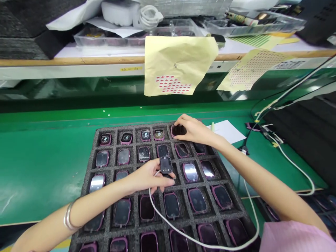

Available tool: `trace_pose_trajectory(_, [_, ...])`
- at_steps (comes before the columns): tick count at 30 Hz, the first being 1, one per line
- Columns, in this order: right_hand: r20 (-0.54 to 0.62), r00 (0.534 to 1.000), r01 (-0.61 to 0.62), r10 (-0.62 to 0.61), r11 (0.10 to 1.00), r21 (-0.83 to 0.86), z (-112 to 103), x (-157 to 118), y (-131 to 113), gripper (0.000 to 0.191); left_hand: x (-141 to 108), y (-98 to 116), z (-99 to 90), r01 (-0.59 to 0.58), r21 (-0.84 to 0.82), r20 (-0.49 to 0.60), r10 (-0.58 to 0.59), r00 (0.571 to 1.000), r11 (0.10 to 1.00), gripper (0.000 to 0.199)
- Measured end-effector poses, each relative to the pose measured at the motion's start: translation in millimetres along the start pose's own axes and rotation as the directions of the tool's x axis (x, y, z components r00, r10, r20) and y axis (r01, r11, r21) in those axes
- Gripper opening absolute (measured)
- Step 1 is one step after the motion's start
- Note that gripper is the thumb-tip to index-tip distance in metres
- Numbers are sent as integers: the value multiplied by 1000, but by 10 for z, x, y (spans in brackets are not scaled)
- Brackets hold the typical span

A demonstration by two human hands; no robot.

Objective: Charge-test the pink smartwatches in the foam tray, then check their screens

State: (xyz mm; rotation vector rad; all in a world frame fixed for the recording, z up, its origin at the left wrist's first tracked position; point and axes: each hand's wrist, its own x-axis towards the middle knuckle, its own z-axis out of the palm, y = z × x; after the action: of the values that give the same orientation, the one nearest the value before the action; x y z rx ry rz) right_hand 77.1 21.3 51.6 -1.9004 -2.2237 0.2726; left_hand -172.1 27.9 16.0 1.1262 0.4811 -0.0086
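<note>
Watch (179,131) in right hand (193,131), arrow-printed sheet (178,56)

Only thing I can make out is rows of little red left-pointing arrows (174,84) on the hanging yellow sheet (181,52). Shelf-edge label's (131,69) writing is too blurry, sorry.

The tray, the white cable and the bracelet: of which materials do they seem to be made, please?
The tray looks like dark grey foam, matt, with a speckled, grainy surface. The cable seems to have a smooth plastic or rubber jacket; it bends in soft curves, but I cannot tell which. The bracelet looks like polished silver-coloured metal, from its bright highlights.
</note>
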Motion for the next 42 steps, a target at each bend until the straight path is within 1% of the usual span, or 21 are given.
trace_pose_trajectory(1, [-31,1000,2,-1,1000,30,-24,-71,-101,31,-10,-6,-22,-11,-16,26,11,1000,1000,40])
trace_pose_trajectory(2, [-99,995,36,-23,990,134,-43,-157,-220,31,-20,-12,-34,-20,-33,37,22,999,999,43])
trace_pose_trajectory(3, [-137,989,84,-55,973,217,-52,-251,-350,32,-28,-20,-38,-27,-49,36,29,999,998,45])
trace_pose_trajectory(4, [-121,987,133,-105,958,253,-47,-344,-479,34,-32,-28,-34,-34,-61,31,36,999,998,45])
trace_pose_trajectory(6, [-78,980,195,-182,952,237,7,-498,-697,35,-27,-46,-11,-54,-74,18,55,998,996,43])
trace_pose_trajectory(7, [-53,979,205,-198,948,242,50,-549,-773,36,-19,-57,6,-70,-79,8,71,997,994,43])
trace_pose_trajectory(9, [-27,976,215,-214,948,235,141,-596,-849,37,3,-84,41,-101,-90,-26,99,995,991,43])
trace_pose_trajectory(13, [-48,970,241,-237,951,193,262,-595,-818,38,32,-137,107,-148,-108,-154,131,979,983,45])
trace_pose_trajectory(17, [-129,962,265,-240,934,240,336,-623,-772,34,10,-154,146,-153,-63,-210,137,968,986,45])
trace_pose_trajectory(21, [-194,955,274,-223,914,299,413,-659,-778,31,-26,-142,160,-120,4,-210,118,971,993,44])
trace_pose_trajectory(23, [-218,952,280,-217,902,329,445,-669,-784,32,-36,-142,158,-107,64,-223,118,968,992,39])
trace_pose_trajectory(27, [-247,948,281,-202,894,348,486,-694,-785,34,-35,-167,145,-200,188,-252,244,937,962,23])
trace_pose_trajectory(28, [-249,948,278,-199,897,344,491,-702,-785,34,-33,-173,141,-218,195,-243,263,934,956,21])
trace_pose_trajectory(31, [-247,949,272,-195,904,330,495,-721,-787,35,-30,-182,132,-210,177,-223,247,943,962,20])
trace_pose_trajectory(37, [-255,948,267,-189,908,322,487,-732,-808,36,-34,-177,134,-209,156,-218,240,946,966,17])
trace_pose_trajectory(42, [-265,947,263,-181,911,319,501,-740,-812,36,-36,-185,139,-198,169,-233,234,944,966,15])
